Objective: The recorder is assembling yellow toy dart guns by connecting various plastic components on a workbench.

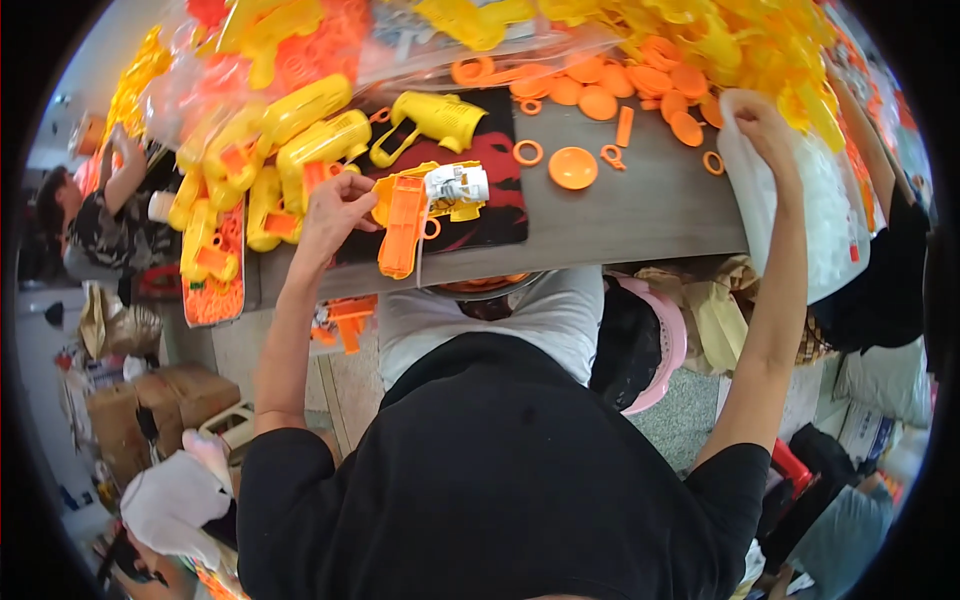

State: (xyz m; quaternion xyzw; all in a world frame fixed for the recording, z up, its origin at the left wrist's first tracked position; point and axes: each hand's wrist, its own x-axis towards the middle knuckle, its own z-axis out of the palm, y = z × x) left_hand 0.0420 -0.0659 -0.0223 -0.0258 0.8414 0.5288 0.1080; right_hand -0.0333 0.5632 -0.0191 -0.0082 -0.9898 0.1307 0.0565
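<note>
My left hand (pixel 335 208) rests on the table edge beside a pile of yellow toy gun shells (pixel 300 150), its fingers curled on an orange part of one shell. Just to its right lies an orange toy gun half (pixel 402 228) with a small crumpled white bag (pixel 457 184) on a dark mat (pixel 500 215). My right hand (pixel 760 125) is raised at the far right and grips the top edge of a big clear plastic bag (pixel 825 215) of white pieces. Another yellow toy gun (pixel 432 118) lies on the mat further back.
Orange discs (pixel 573 167) and rings (pixel 528 152) lie scattered over the grey table (pixel 630 215). Bags of yellow and orange parts (pixel 720 40) pile at the back. A tray of orange pieces (pixel 212 290) sits left. Another person (pixel 100 215) works at far left; cardboard boxes (pixel 150 405) stand on the floor.
</note>
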